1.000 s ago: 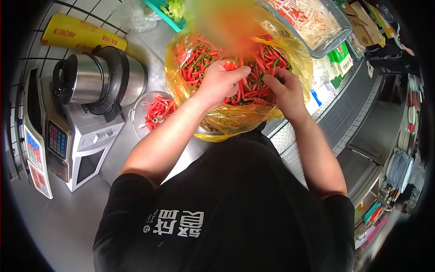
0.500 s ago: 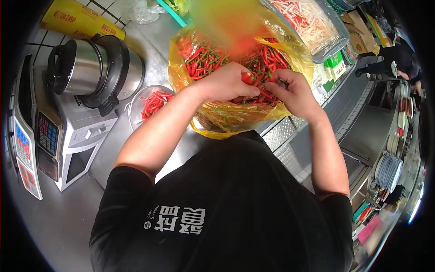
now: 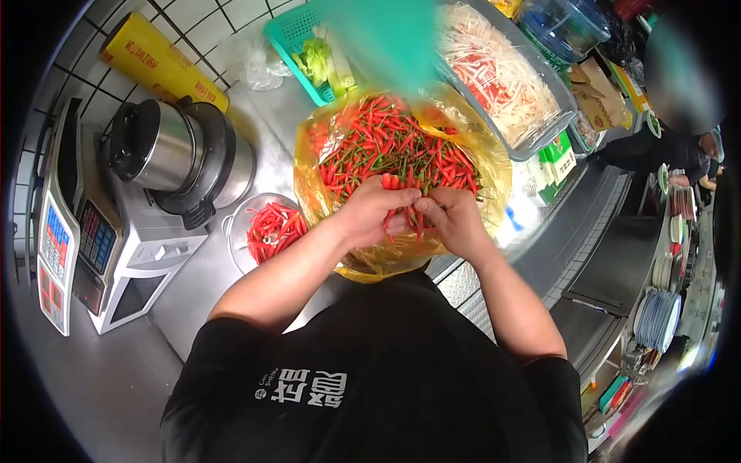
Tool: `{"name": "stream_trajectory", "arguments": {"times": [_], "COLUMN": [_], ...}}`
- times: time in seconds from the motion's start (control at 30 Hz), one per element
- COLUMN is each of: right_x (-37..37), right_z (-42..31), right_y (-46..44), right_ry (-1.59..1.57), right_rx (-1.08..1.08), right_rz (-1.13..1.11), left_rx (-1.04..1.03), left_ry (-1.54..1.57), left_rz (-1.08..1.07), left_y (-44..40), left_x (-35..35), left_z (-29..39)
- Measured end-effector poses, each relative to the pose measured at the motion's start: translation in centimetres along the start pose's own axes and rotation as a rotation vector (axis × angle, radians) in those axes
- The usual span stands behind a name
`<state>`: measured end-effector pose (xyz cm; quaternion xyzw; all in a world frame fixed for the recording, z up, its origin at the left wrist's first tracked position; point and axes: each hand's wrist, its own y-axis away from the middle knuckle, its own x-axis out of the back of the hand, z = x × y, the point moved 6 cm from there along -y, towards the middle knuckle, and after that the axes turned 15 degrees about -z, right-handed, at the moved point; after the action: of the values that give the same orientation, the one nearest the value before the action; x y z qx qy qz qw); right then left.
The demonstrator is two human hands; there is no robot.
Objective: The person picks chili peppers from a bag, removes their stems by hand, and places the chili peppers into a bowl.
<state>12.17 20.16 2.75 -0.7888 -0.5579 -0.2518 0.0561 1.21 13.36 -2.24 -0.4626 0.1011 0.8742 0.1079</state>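
Note:
A yellow plastic bag (image 3: pixel 312 193), its mouth spread wide, is full of red chillies (image 3: pixel 382 127) with green stems. Over its near side, my left hand (image 3: pixel 370 212) is closed round a few chillies (image 3: pixel 392 184), whose red ends stick up past the fingers and hang below. My right hand (image 3: pixel 461 220) meets it from the right, thumb and fingers pinched on the same chillies at the stem side. How many it grips is hidden. To the left, a clear round container (image 3: pixel 234 235) holds loose red chillies (image 3: pixel 272 231), apparently without stems.
Left of the bag stand a steel blender-like machine (image 3: pixel 158 147) and a weighing scale (image 3: pixel 58 247). Behind are a green basket (image 3: pixel 282 38) with vegetables and a grey tub (image 3: pixel 532 147) of pale shreds. A blurred teal patch covers the top centre. Another person (image 3: pixel 656 154) is at far right.
The view has tilted, so the bag and hands appear lower. My hands have drawn closer together towards the bag's near edge, with a few chillies now showing between them.

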Motion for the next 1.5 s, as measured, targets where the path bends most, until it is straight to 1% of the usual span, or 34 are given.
{"name": "stream_trajectory", "arguments": {"times": [0.03,0.07,0.13,0.17,0.23,0.3,0.37,0.4,0.43,0.5,0.53,0.57,0.63,0.7,0.77,0.83,0.87,0.9,0.93,0.97,1.0,1.03,1.07,1.1,1.17,1.2,1.23,1.27,1.3,1.37,1.43,1.47,1.5], "right_x": [0.5,0.5,0.1,-0.2,-0.8,-1.1,-1.4,-1.4,-1.5,-2.6,-2.8,-2.7,-2.6,-2.4,-2.4,-2.4,-1.2,-0.4,0.4,1.1,1.3,0.4,-0.2,-0.3,-1.5,-2.1,-1.9,-1.6,-1.3,-1.3,-0.7,-1.1,-1.0], "right_z": [-0.2,-0.1,0.4,0.8,1.6,1.6,1.8,1.8,1.9,3.1,3.0,3.3,3.4,3.5,3.1,3.2,2.7,1.9,2.9,3.5,5.2,5.4,5.6,5.1,3.8,2.6,2.7,2.9,2.9,2.8,1.1,1.5,1.9], "right_y": [-0.4,-0.6,-0.3,-0.6,-0.6,-1.1,-0.8,-0.8,-0.8,-1.5,-1.5,-1.4,-1.5,-1.6,-1.7,-1.7,-1.3,-0.8,-0.5,-0.4,-0.6,-1.1,-0.9,-1.1,-1.8,-2.2,-2.2,-2.3,-2.4,-2.4,-1.8,-1.8,-1.4], "right_ry": [0.040,0.035,-0.030,-0.042,0.001,0.001,-0.013,-0.134,-0.136,-0.815,-0.763,-0.764,-0.874,-0.892,-0.702,-0.652,-0.296,0.063,-0.036,-0.047,-0.518,-0.986,-0.882,-0.889,-0.713,-0.774,-0.779,-0.702,-0.624,-0.617,0.203,0.199,0.245], "right_rx": [0.051,0.047,0.074,0.058,-0.005,0.051,0.032,0.050,0.044,0.067,0.047,0.038,0.114,0.077,0.086,0.084,0.136,0.185,0.089,0.093,0.152,0.204,0.022,0.021,-0.015,0.104,0.103,0.086,0.069,0.076,0.241,0.238,0.262], "right_rz": [0.036,0.032,0.139,0.128,0.203,0.232,0.281,0.356,0.352,0.189,0.140,0.150,0.085,0.102,0.128,0.137,0.272,0.398,0.494,0.487,0.359,0.214,0.227,0.226,-0.024,-0.050,-0.047,-0.035,-0.025,0.009,0.162,0.162,0.278], "left_rx": [-0.002,-0.022,-0.035,-0.025,-0.063,-0.056,-0.087,-0.104,-0.101,-0.130,-0.120,-0.095,-0.061,-0.024,-0.016,-0.015,-0.009,-0.017,-0.027,-0.025,-0.010,0.011,-0.001,0.005,-0.071,-0.066,-0.033,0.001,0.005,0.103,0.124,0.142,0.150], "left_ry": [-0.002,0.000,0.037,0.054,-0.118,-0.166,-0.200,-0.215,-0.210,-0.268,-0.261,-0.263,-0.263,-0.266,-0.251,-0.376,-0.374,-0.411,-0.449,-0.452,-0.507,-0.562,-0.588,-0.589,-0.698,-0.697,-0.777,-0.859,-0.861,-0.827,-0.812,-0.798,-0.795], "left_rz": [0.001,0.019,0.066,0.078,0.169,0.208,0.288,0.310,0.313,0.290,0.288,0.290,0.280,0.228,0.209,0.300,0.305,0.359,0.416,0.429,0.450,0.470,0.465,0.469,0.383,0.382,0.388,0.394,0.395,0.415,0.401,0.383,0.381], "left_y": [-0.2,-0.2,0.0,-0.2,0.2,0.5,1.0,1.1,1.2,1.1,1.3,1.4,1.6,1.8,1.8,2.2,2.2,2.3,2.5,2.5,2.6,2.8,2.7,2.6,2.0,1.9,2.0,2.0,2.1,2.2,2.2,2.1,2.2], "left_x": [-0.2,-0.5,-0.5,-0.2,0.4,0.4,0.4,0.4,0.4,0.4,0.4,0.5,0.7,0.4,0.1,0.5,0.3,0.0,-0.1,-0.3,-0.4,-0.3,-0.2,0.2,0.3,0.4,0.3,0.2,0.1,0.3,1.1,1.5,1.8], "left_z": [0.3,0.5,0.2,0.1,0.1,0.5,0.5,0.7,0.5,0.6,0.4,0.3,0.1,-0.3,-0.6,-0.2,-0.1,0.2,0.5,0.7,0.9,1.0,1.1,0.7,0.5,0.3,0.4,0.6,0.7,0.3,-0.6,-1.0,-1.4]}}
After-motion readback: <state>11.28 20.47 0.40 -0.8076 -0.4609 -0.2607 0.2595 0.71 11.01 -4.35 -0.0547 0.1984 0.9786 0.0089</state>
